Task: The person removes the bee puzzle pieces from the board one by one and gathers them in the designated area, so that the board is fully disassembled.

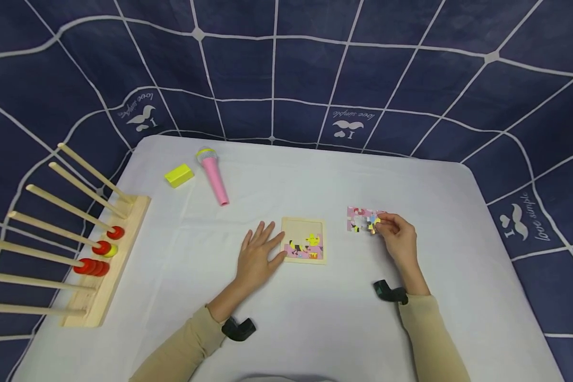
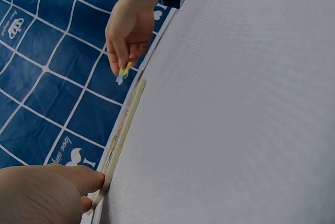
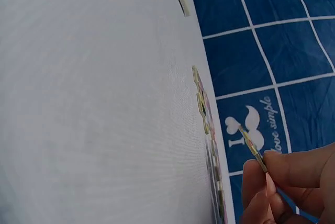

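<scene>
A shallow wooden puzzle tray [image 1: 298, 227] lies flat on the white table, its lower part filled with pink, yellow and black pieces. My left hand [image 1: 257, 260] rests beside it with fingers spread, thumb and forefinger touching the left edge; the thumb [image 2: 89, 179] shows at the rim in the left wrist view. To the right, my right hand [image 1: 401, 239] pinches a small jigsaw piece [image 3: 254, 148], yellow and blue, between thumb and fingers. That piece is held raised over a patch of pink loose puzzle pieces [image 1: 355, 213], partly covering them in the head view.
At the back left are a pink toy microphone [image 1: 215, 179] and a yellow block [image 1: 179, 175]. A wooden peg rack [image 1: 133, 223] with several red rings and a yellow one stands along the left edge. Dark blue gridded cloth [image 1: 305, 69] hangs around the table.
</scene>
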`<state>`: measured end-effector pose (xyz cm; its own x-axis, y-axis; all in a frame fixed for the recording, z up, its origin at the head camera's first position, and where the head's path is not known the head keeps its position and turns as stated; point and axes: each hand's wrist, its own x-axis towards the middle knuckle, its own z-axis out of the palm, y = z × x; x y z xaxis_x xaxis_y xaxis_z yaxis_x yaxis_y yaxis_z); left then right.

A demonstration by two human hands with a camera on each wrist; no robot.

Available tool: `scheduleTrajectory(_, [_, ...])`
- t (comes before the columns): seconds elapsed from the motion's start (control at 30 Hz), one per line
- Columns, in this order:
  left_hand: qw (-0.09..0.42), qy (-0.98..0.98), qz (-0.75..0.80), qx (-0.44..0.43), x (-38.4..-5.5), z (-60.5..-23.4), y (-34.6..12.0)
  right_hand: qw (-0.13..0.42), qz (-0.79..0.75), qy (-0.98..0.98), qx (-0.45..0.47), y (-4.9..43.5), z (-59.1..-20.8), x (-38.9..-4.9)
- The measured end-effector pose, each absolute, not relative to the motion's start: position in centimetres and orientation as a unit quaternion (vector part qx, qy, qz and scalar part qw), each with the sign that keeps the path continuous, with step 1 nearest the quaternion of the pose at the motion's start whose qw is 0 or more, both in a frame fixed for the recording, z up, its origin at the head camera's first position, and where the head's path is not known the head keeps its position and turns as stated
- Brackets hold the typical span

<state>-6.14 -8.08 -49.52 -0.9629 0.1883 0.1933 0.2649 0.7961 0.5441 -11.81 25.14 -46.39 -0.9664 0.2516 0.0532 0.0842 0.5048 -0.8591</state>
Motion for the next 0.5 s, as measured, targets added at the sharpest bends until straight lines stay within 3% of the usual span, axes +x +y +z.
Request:
scheduleTrajectory(0.27, [0.069, -0.946, -0.292, -0.122, -6.2, -49.6, -7.9, 0.070, 0.458, -0.881, -0.093, 25.5, -47.3, -11.9])
scheduleTrajectory(0.5, [0.056, -0.949, -0.288, -0.115, -6.2, -49.7, -7.9, 0.090, 0.430, -0.895, -0.072, 25.4, -47.9, -11.9])
